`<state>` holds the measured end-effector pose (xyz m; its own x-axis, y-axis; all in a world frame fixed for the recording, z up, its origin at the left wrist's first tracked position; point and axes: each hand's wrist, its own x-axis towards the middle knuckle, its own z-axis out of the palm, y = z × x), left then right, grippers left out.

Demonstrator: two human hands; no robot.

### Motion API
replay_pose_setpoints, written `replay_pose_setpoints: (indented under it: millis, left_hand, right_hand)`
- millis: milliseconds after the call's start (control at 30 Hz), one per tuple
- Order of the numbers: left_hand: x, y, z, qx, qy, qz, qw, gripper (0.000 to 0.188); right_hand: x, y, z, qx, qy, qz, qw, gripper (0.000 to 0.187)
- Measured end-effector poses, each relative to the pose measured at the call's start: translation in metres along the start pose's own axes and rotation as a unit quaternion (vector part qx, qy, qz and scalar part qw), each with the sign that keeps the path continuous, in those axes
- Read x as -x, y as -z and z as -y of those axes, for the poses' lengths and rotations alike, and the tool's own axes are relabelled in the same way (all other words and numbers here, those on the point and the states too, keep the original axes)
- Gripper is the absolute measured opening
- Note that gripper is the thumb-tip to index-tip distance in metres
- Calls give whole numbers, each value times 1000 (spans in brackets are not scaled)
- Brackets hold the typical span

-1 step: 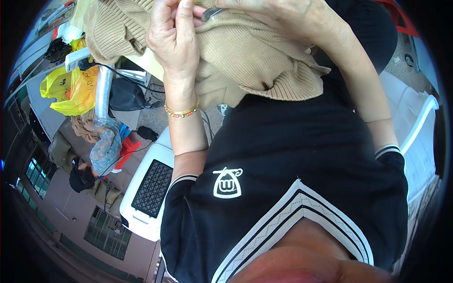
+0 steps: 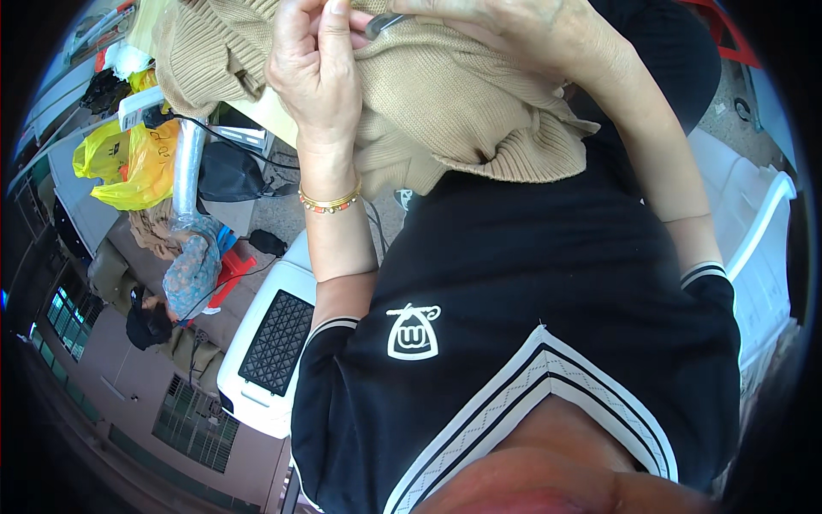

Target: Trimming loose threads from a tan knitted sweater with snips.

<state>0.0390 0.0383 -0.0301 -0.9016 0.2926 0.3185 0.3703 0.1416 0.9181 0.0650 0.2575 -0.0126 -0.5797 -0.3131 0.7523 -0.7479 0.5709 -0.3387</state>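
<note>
A tan knitted sweater with ribbed edges lies bunched across my lap at the top of the view. My left hand is closed at its left part, thumb pressed to the fingers on the knit; the fingertips are cut off by the upper edge. My right hand reaches in from the right, its fingers closed around a small metal tool with a rounded grey end. That end points at my left fingers. The rest of the tool is hidden, so its exact kind cannot be made out.
Yellow plastic bags, a clear-wrapped roll and a black bag are at the left. A white box-shaped appliance with a black grille stands by my left elbow. Farther off sits another person. A white chair is at the right.
</note>
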Motion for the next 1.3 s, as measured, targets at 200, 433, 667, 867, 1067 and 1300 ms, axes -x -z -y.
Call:
replay_pose_setpoints:
  millis: [200, 433, 667, 867, 1067, 1300]
  left_hand:
    - [8, 9, 1, -30, -37, 46, 998, 24]
    - [4, 33, -39, -289, -173, 201, 920, 38]
    - [-11, 30, -53, -378, -141, 244, 882, 30]
    - [-24, 54, -54, -361, -239, 121, 893, 19]
    - [-45, 125, -59, -475, -266, -29, 838, 11]
    - [12, 90, -38, -416, -92, -137, 894, 27]
  right_hand:
    - [0, 23, 11, 11, -54, 76, 996, 17]
    - [27, 56, 13, -143, -225, -30, 963, 34]
    - [44, 71, 22, -161, -307, -17, 938, 31]
    - [47, 67, 24, -365, -330, -132, 861, 32]
    - [14, 86, 47, -196, -326, -21, 925, 33]
    - [16, 61, 45, -230, -314, 45, 920, 36]
